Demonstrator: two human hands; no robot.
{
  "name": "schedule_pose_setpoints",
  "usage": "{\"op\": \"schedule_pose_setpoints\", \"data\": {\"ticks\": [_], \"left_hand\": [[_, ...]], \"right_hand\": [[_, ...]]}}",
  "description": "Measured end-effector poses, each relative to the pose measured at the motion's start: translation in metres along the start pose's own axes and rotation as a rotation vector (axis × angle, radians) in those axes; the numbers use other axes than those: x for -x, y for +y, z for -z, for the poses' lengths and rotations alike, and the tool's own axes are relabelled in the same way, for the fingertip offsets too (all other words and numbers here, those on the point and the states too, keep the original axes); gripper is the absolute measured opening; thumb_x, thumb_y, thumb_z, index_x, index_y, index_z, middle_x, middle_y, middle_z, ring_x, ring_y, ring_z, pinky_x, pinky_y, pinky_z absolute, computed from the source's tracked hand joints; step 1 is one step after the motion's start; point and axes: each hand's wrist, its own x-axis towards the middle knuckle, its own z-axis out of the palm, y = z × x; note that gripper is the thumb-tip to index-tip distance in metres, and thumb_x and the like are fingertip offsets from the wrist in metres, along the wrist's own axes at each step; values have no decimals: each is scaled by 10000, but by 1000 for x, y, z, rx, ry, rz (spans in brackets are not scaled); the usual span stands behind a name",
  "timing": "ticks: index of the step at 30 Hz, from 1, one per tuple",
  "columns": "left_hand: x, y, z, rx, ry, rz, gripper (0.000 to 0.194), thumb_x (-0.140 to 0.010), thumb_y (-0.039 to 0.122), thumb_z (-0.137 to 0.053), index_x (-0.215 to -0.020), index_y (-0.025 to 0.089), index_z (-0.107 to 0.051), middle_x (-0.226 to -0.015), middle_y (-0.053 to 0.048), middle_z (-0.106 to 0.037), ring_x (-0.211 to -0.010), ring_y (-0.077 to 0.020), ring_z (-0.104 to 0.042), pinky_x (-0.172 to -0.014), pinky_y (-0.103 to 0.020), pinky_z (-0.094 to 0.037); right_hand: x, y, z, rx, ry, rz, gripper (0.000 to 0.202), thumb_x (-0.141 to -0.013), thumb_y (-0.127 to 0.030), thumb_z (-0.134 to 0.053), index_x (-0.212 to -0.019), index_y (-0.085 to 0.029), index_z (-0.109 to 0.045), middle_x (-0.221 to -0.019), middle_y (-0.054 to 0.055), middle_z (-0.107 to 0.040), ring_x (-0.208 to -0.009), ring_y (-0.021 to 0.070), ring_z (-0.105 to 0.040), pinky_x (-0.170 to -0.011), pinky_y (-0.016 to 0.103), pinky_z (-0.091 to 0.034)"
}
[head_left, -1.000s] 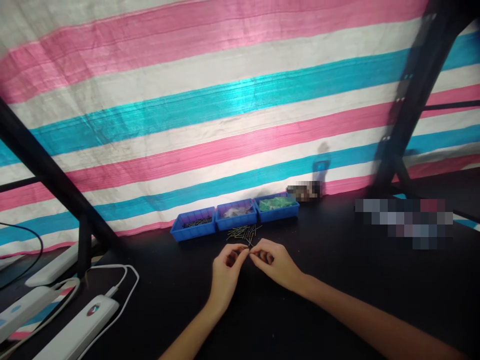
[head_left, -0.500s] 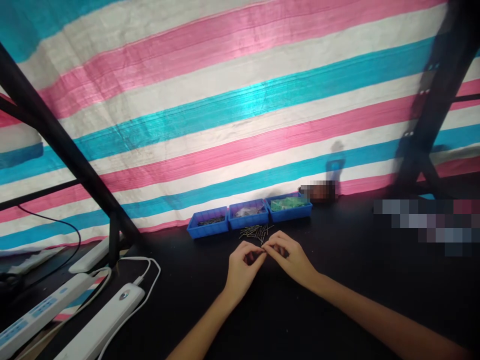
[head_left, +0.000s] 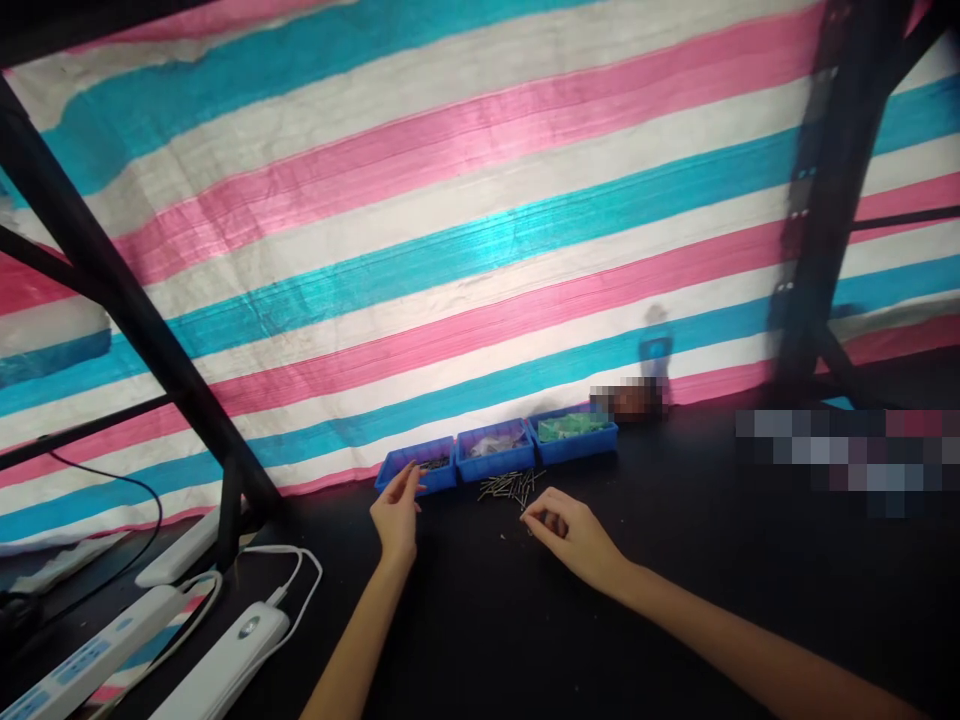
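My left hand (head_left: pixel 397 510) is at the left blue bin (head_left: pixel 439 481), its fingertips over the near left part, where small dark metal pieces (head_left: pixel 435 464) lie. Its fingers are partly bent; what is between them, if anything, is too small to tell. My right hand (head_left: pixel 574 535) is pinched above the black table (head_left: pixel 480 620), with something tiny at its fingertips that I cannot make out. Just beyond it lies a loose pile of thin metal screws or pins (head_left: pixel 511 487). The middle bin (head_left: pixel 496 463) holds clear plastic pieces, the right bin (head_left: pixel 577 444) green ones.
White power strips (head_left: pixel 225 665) with cables lie at the lower left. A black metal frame (head_left: pixel 165 350) slants up on the left, another post (head_left: pixel 832 220) stands at the right. Behind hangs a striped sheet (head_left: pixel 450 250). Blurred items (head_left: pixel 847 450) lie at the right.
My left hand has parted from my right hand and moved left to the left bin. My right hand has stayed nearly in place, still pinched. The view has tilted slightly upward.
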Motion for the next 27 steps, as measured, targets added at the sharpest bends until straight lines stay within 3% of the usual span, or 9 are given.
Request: {"op": "schedule_pose_setpoints", "data": {"ticks": [3,7,10,13,15,17,20,23,27], "left_hand": [[-11,-2,2,33,-18,43,514,-617,421,-679,-1029,116,-637,-979,-123,-663,-661,-141,-595,-402,-186,-348],[-15,-1,5,85,-184,179,558,-614,304,-712,-1132,154,-569,-1161,-143,-583,-622,-100,-592,-392,-160,-337],[-9,4,4,63,-288,165,582,-635,312,-696,-1177,180,-531,-1205,-134,-553,-663,-124,-618,-388,-164,-347],[7,7,-3,-119,-413,63,572,-703,389,-622,-1214,164,-498,-1024,-113,-645,-693,-168,-629,-412,-198,-394],[22,6,-11,-284,-504,-97,506,-755,399,-557,-1206,174,-508,-987,-96,-656,-780,-196,-632,-524,-255,-474],[39,5,-18,-445,-591,-318,418,-793,369,-514,-1185,225,-527,-1133,-83,-602,-976,-222,-587,-749,-349,-494],[61,4,-25,-631,-757,-563,384,-826,328,-483,-1208,294,-502,-1306,-46,-478,-1193,-235,-435,-962,-438,-370],[73,5,-27,-708,-893,-604,356,-844,334,-460,-1193,292,-518,-1292,-38,-496,-1217,-234,-409,-974,-440,-363],[77,8,-28,-726,-912,-590,323,-857,342,-438,-1151,277,-553,-1239,-35,-546,-1187,-224,-447,-965,-428,-380]], "right_hand": [[0,0,0,5,-21,18,109,-810,-241,-516,-790,-206,-618,-739,-7,-537,-550,89,-459,-508,213,-352],[1,1,0,24,-56,24,109,-808,-227,-510,-800,-205,-616,-773,-4,-544,-561,85,-468,-519,207,-357],[1,1,0,46,-82,18,108,-803,-217,-507,-793,-209,-615,-776,-7,-541,-564,87,-473,-521,209,-356],[1,-1,1,79,-91,7,110,-789,-192,-508,-804,-218,-613,-788,-9,-546,-613,100,-501,-577,223,-382],[1,-3,2,131,-55,-9,121,-761,-175,-533,-836,-229,-612,-830,-5,-562,-731,130,-531,-704,266,-399],[1,-4,3,203,-8,-36,179,-729,-170,-564,-885,-244,-610,-897,3,-576,-870,171,-525,-821,328,-370],[0,-4,3,275,28,-61,286,-704,-184,-592,-978,-266,-601,-1022,21,-572,-1002,205,-487,-874,360,-343],[0,-2,3,298,28,-53,353,-703,-202,-603,-1049,-274,-594,-1147,37,-542,-1107,217,-441,-937,368,-308],[1,0,2,309,-32,-61,353,-733,-236,-586,-1085,-268,-598,-1211,48,-528,-1160,227,-418,-982,390,-276]]}}
